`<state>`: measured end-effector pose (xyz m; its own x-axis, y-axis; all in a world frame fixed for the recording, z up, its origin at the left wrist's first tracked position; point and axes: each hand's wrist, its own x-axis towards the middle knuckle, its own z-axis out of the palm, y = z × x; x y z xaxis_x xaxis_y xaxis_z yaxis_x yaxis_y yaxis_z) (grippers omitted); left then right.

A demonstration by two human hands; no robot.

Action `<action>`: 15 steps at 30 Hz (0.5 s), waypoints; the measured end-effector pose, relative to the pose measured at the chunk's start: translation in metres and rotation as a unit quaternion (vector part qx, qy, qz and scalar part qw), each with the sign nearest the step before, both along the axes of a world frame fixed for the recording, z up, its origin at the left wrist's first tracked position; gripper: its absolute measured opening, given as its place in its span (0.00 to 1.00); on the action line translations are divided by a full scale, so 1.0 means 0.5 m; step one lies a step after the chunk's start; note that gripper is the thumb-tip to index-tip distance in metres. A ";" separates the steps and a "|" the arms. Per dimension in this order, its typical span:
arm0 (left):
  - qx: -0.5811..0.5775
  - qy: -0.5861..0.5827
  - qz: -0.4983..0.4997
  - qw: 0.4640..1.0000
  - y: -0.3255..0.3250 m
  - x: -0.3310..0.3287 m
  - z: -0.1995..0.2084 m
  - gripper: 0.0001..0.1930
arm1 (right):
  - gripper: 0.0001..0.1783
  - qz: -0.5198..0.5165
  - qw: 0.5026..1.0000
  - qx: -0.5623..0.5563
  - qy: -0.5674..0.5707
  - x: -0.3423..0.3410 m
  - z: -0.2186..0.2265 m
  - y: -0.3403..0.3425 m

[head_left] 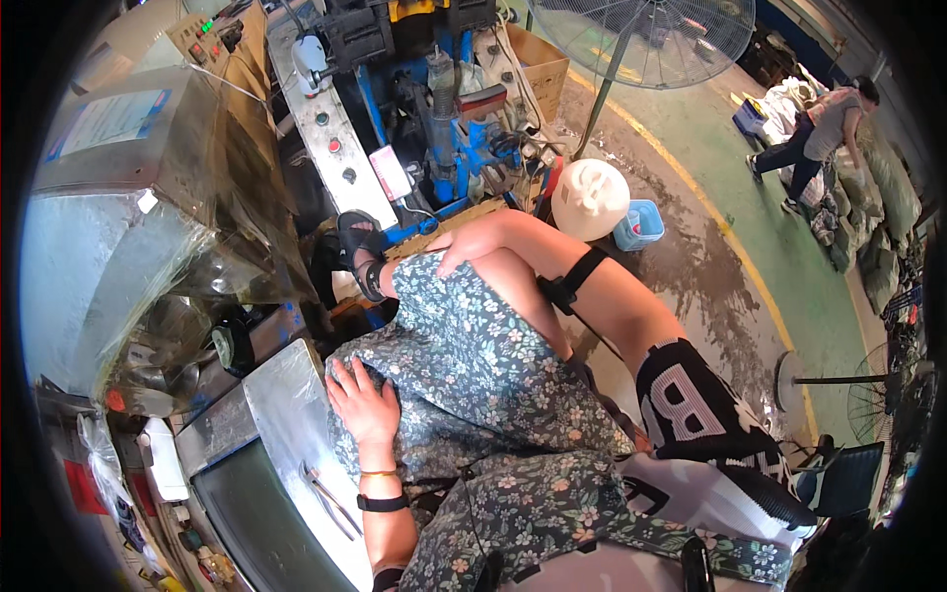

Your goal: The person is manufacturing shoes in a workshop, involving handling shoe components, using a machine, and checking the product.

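My left hand (pixel 364 406) lies flat on the dark floral apron (pixel 473 365) over my lap, its fingers spread and holding nothing. Beside it, on a shiny metal tabletop (pixel 291 405), rests a slim two-legged metal tool (pixel 333 501), like tongs or pliers; my hand does not touch it. My right hand (pixel 460 247) rests across my bent leg at the apron's upper edge. Its thumb and fingers are apart with nothing in them, though some fingers are partly hidden. Dark bands circle both my forearms.
A blue machine (pixel 459 148) with a white button panel (pixel 333 138) stands ahead. Left is a plastic-draped metal housing (pixel 118 207). Right of the machine are a white jug (pixel 590 200), a blue basin (pixel 638 225) and a large fan (pixel 641 39). Another person (pixel 829 133) bends by sacks.
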<state>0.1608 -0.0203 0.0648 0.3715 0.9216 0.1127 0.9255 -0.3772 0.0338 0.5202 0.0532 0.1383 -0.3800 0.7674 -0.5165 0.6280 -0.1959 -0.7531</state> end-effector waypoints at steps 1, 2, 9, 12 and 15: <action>0.002 -0.010 -0.005 1.000 0.000 -0.001 -0.001 0.38 | 0.41 0.001 0.999 0.037 -0.038 -0.023 0.017 -0.005; 0.022 -0.027 -0.010 0.999 0.002 -0.004 -0.001 0.37 | 0.41 -0.003 0.999 0.040 -0.028 -0.047 0.034 -0.007; 0.009 -0.044 -0.012 0.999 0.005 -0.021 -0.004 0.36 | 0.30 0.044 0.972 0.129 -0.190 -0.164 0.102 -0.014; 0.001 -0.055 -0.013 0.998 0.000 -0.021 -0.004 0.36 | 0.29 0.020 0.969 0.055 -0.242 -0.193 0.094 0.008; 0.004 -0.046 -0.007 0.999 -0.003 -0.021 -0.003 0.36 | 0.29 0.017 0.971 0.042 -0.234 -0.202 0.079 0.021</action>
<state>0.1504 -0.0218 0.0636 0.3723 0.9153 0.1537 0.9133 -0.3907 0.1148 0.4191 0.0639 0.1777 -0.1438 0.8052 -0.5753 0.9106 -0.1199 -0.3954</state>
